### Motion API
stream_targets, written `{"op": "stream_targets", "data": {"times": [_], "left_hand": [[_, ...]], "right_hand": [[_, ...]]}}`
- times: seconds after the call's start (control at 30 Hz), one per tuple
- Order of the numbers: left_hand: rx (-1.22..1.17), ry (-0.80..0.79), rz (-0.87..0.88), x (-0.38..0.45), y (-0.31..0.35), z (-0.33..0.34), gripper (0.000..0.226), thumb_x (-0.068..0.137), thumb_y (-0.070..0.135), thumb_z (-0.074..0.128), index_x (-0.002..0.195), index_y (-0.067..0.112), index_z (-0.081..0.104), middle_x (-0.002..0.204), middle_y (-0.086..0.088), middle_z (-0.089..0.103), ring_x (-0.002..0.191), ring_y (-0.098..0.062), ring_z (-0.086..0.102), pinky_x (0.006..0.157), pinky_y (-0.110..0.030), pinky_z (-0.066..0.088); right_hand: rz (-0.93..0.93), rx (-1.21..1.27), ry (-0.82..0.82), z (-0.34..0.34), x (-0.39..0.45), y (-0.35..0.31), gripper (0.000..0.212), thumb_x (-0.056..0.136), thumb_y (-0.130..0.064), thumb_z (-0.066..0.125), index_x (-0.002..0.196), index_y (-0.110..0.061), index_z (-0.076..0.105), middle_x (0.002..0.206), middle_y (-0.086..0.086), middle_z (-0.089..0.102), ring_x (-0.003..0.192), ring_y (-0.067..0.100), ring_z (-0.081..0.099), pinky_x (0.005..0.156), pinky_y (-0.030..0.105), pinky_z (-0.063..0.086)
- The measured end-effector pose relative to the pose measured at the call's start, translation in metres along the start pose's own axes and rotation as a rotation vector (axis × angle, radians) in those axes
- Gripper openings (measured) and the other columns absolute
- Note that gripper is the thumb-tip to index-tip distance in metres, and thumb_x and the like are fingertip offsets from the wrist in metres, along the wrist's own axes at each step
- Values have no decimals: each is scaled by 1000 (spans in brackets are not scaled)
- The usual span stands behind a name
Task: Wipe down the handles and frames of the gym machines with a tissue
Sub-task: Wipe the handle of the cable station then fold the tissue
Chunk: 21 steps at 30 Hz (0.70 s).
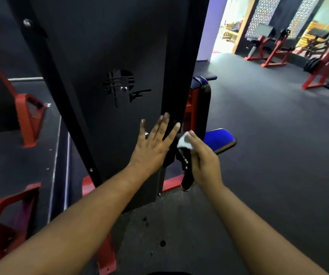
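A dark grey rubber gym floor [278, 135] spreads under everything, with red-framed weight benches [266, 50] standing well apart at the far right. Nearest the person rises a tall matte-black metal shroud panel [108, 56] of a gym machine, tilted in the wide view and cut with a stencilled logo [123, 87]. A red steel base frame [171, 184] runs along its foot. Just beside the panel's right edge sits a blue padded seat [219, 138] with a black and red upright behind it. A black metal handle bracket [186, 171] hangs at the panel's lower right edge. The left hand [153, 147] lies flat against the panel, fingers straight and spread wide. The right hand [203, 157] has its fingers curled, pinching a small crumpled white tissue [184, 142] against the top of the bracket. No containers are in view.
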<state>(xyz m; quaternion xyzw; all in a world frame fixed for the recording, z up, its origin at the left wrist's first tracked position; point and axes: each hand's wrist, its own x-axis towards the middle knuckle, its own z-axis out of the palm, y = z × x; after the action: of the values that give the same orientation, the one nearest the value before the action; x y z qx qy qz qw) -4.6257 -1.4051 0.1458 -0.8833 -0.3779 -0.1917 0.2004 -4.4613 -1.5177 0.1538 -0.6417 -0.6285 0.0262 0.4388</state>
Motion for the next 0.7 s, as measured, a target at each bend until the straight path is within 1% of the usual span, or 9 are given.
{"op": "stream_targets", "data": {"times": [0.07,0.17,0.23,0.3,0.4,0.5,0.6,0.63,0.7], "left_hand": [[15,-35,-2,1,0,-2,119,86,20,74,161,24,-18,164,-18,-32,155,-27,-19,121,-69,5],[41,-61,5,1,0,-4,118,88,23,73,161,24,-20,164,-18,-33,156,-28,-21,120,-70,6],[60,-34,8,1,-1,-2,116,90,26,73,162,24,-17,166,-18,-27,157,-27,-17,119,-71,9],[78,-19,12,0,0,-1,114,91,30,73,162,24,-15,167,-19,-23,157,-28,-14,118,-71,10],[85,-37,-5,0,4,-2,114,91,33,73,162,23,-16,166,-20,-25,157,-29,-15,118,-72,8],[91,-45,-35,1,7,-5,117,89,28,75,162,21,-16,166,-20,-25,157,-29,-14,118,-73,7],[83,-97,-48,0,12,-11,117,88,22,72,161,22,-19,163,-20,-33,155,-29,-20,119,-72,2],[76,-113,-61,0,14,-12,116,87,21,71,161,23,-19,162,-20,-35,154,-28,-22,119,-72,0],[65,-124,-85,0,16,-14,113,91,27,68,160,24,-21,161,-19,-37,154,-28,-23,119,-72,0]], "right_hand": [[16,-152,-84,7,25,-14,47,101,-10,50,148,-16,51,152,6,52,140,20,48,116,37,42],[-11,-316,-95,19,15,-10,54,101,-13,50,154,-19,43,156,3,46,140,24,47,113,37,43],[-43,-281,-37,20,-7,1,56,99,-9,48,155,-17,43,159,3,43,143,24,43,115,36,38],[-81,-201,34,20,-26,14,57,97,-1,51,153,-11,45,160,5,41,148,24,38,120,36,32],[-103,-81,41,15,-47,27,58,98,4,56,153,-11,44,163,3,37,150,20,35,121,40,34],[-38,58,-55,3,-16,21,45,106,-10,49,151,-16,49,157,2,46,146,14,40,119,42,39],[15,-12,-215,-2,30,6,46,107,-35,48,151,-20,47,147,2,56,135,14,51,111,40,46],[4,-51,-234,1,34,5,49,107,-40,47,152,-21,45,145,1,56,132,14,52,108,37,47],[1,-63,-191,4,24,9,51,107,-44,45,153,-23,43,142,0,56,128,12,53,103,30,46]]}}
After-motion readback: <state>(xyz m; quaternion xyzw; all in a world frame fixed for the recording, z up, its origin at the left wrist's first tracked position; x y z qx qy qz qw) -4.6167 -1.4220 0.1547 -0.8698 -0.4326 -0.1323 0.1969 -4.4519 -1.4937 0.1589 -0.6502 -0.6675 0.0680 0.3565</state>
